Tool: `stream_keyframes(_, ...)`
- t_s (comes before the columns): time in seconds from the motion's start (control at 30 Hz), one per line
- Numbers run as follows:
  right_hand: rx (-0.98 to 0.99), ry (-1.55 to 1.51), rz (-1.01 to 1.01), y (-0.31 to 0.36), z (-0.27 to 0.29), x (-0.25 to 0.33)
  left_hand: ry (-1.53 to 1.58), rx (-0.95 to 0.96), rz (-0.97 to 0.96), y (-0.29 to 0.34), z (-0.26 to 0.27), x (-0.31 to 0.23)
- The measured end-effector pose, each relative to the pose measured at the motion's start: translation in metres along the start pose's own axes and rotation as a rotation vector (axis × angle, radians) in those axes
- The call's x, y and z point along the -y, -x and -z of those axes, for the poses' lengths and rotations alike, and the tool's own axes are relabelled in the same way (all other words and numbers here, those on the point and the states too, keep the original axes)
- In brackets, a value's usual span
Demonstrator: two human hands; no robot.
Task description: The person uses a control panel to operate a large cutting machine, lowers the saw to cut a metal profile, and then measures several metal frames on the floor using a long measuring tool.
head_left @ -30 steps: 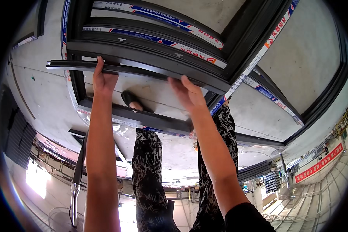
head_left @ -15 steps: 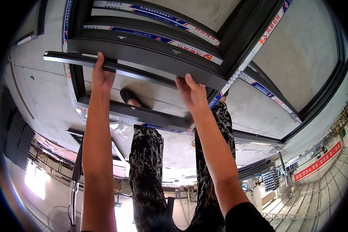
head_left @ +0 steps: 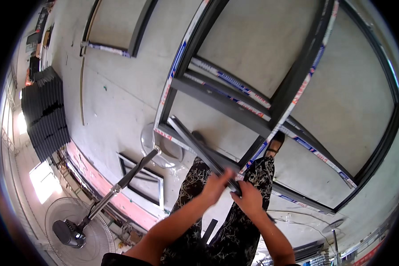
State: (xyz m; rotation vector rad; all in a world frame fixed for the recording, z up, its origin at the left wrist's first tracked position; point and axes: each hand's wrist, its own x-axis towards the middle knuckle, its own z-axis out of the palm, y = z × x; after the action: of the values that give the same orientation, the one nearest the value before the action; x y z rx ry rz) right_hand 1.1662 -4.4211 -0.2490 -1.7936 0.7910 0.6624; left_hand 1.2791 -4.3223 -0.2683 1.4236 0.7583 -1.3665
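Right hand closes round the strip's lower end, left hand (blurred, grip unclear) just above; it slants up-left from lower centre.

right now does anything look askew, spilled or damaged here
Nothing looks spilled or plainly damaged. What stands out is the dark strip: in this view it slants across the taped frame instead of lining up with it, likely because the left hand and right hand hold it near one end.
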Motion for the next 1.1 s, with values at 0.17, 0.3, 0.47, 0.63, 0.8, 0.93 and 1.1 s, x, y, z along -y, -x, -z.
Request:
stream_keyframes(0.17, -0.292, -0.187, -0.169, 0.108, 0.055, -0.041, -0.791, 0.727, -0.055, 0.177, -0.088, -0.040)
stream_keyframes(0.3, -0.530, -0.268, -0.321, 0.178, 0.105, -0.091, -0.280, 2.068, 0.134, 0.262, -0.205, -0.102)
stream_keyframes(0.47, -0.630, -0.343, -0.411, 0.251, 0.153, -0.121, -0.180, 2.325, 0.023, 0.319, -0.305, -0.097)
stream_keyframes(0.63, -0.712, -0.446, -0.488, 0.293, 0.182, -0.134, -0.320, 2.462, 0.009, 0.377, -0.355, -0.089)
stream_keyframes(0.8, -0.747, -0.525, -0.464, 0.286, 0.194, -0.132, -0.295, 2.741, -0.904, 0.376, -0.393, -0.106)
stream_keyframes(0.93, -0.740, -0.446, -0.408, 0.260, 0.220, -0.130, -0.133, 1.766, -0.245, 0.386, -0.403, -0.135)
stream_keyframes(1.1, -0.686, -0.407, -0.409, 0.227, 0.311, -0.099, 0.171, 1.760, -0.229, 0.373, -0.457, -0.191)
